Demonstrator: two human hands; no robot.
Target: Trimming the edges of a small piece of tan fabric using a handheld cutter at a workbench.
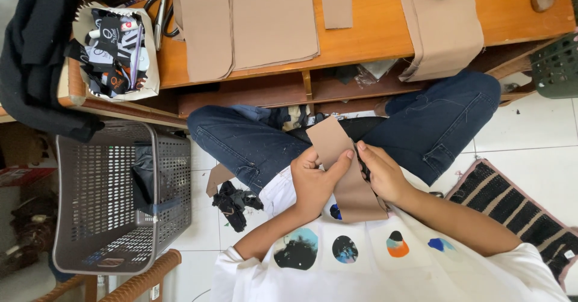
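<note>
Both hands, left hand [313, 181] and right hand [382, 172], pinch the tan fabric strip [343, 169] with clenched fingers, keeping it taut over the lap.

Both hands' fingers [348, 156] partly hide the tan fabric piece [346, 175].

A paper bag [117, 49] of black-and-white labels sits on the wooden table's [373, 31] left end beside scissors [158, 13].
</note>
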